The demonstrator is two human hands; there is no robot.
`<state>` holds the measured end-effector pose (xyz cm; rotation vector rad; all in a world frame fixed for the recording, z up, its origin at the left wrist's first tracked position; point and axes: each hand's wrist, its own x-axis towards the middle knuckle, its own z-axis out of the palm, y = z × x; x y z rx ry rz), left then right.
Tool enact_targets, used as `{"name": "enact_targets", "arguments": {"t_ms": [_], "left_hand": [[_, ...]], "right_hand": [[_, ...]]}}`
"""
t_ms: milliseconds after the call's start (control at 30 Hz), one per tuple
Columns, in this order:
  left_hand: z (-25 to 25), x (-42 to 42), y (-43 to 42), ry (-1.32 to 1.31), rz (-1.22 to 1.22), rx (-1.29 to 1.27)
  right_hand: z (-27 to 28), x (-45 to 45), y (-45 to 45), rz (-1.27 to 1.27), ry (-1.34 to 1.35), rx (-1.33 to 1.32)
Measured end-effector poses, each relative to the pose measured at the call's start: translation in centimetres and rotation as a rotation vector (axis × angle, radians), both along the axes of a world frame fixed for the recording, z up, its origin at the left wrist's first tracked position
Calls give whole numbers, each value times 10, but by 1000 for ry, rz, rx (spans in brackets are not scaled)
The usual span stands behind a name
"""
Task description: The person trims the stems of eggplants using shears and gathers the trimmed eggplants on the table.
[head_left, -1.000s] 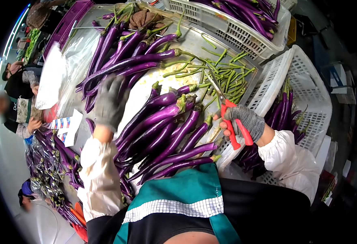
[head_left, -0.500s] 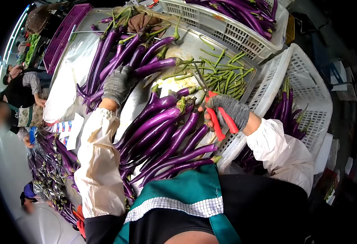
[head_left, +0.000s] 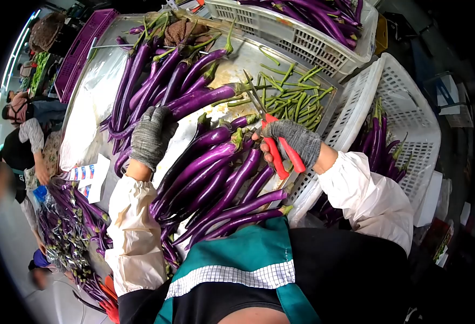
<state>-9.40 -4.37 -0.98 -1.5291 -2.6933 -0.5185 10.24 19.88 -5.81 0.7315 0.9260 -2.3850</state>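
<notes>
Two pale-sleeved arms, both reaching out past a teal apron (head_left: 243, 245) at the near side of a metal tabletop (head_left: 247, 54). Just beyond the apron, a near heap of eggplants (head_left: 210, 178), mostly slanting from near left to far right, stalk ends rightward; the closest ones more nearly crosswise. Over the heap's right side, the right hand (head_left: 291, 143), grey-gloved with fingertips bare, forearm angled inward from the right, clenched round red-handled scissors (head_left: 270, 118). Handles toward the body, blades pointing away and slightly left; gap between them too fine to tell. Left of the heap and farther in, the left hand (head_left: 151, 137), forearm almost straight ahead, back upward, fingers curled round the lower end of one eggplant (head_left: 205, 101). Held near mid-tabletop, long axis running rightward and somewhat away from that hand, stalk end at the blades; contact too small to judge. By the tabletop's right edge, loose green stalks (head_left: 302, 102) at many angles. Toward the far left corner, a second heap (head_left: 164, 73), stalk ends mostly away. Outside the right edge, a white crate (head_left: 402, 83) holding more eggplants; past the far edge, another crate (head_left: 291, 40), likewise loaded.
</notes>
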Motion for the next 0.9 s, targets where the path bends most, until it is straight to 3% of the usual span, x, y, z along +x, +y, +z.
{"name": "enact_targets", "arguments": {"t_ms": [400, 500, 667, 733, 867, 900], "left_hand": [[5, 23, -6, -28, 35, 35], [10, 29, -8, -190, 81, -36], [16, 44, -11, -248, 69, -65], [23, 53, -12, -363, 149, -85], [13, 68, -27, -349, 190, -87], [13, 73, -30, -353, 217, -106]], "right_hand": [[7, 0, -2, -6, 1, 179], [8, -2, -1, 33, -3, 277], [3, 0, -1, 43, 47, 363], [9, 0, -5, 94, -66, 384], [6, 8, -16, 115, -161, 489], [13, 8, -16, -14, -224, 328]]}}
